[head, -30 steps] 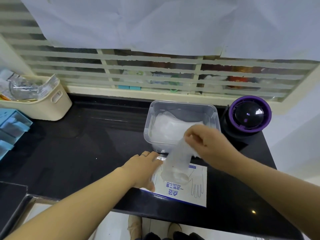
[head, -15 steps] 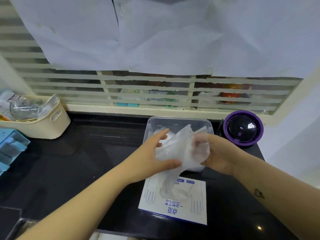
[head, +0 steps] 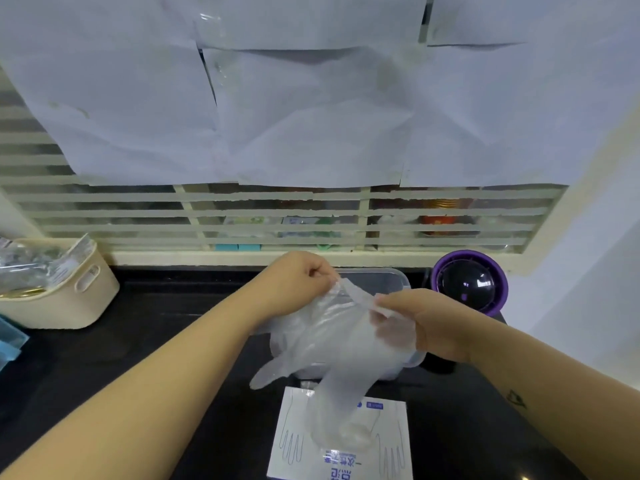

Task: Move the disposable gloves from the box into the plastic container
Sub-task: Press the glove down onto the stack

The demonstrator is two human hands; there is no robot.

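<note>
We should lift the thin translucent plastic glove (head: 332, 341) until its tail clears the white cardboard glove box (head: 391, 441), then lay it flat in the clear plastic container (head: 388, 277) behind. Our left hand (head: 301, 282) and right hand (head: 426, 320) each pinch its upper edge, stretching it between them over the container's near side.

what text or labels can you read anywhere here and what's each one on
"一次性", seemingly, upside down and blurred: blue line on the glove box, low in the frame.
Below it, larger blue characters: cut off by the frame edge, unreadable.
Small blue tags at the box's far edge: too small.
Print on the packets in the beige basket: too blurred.
The glove hides the box's middle.
</note>
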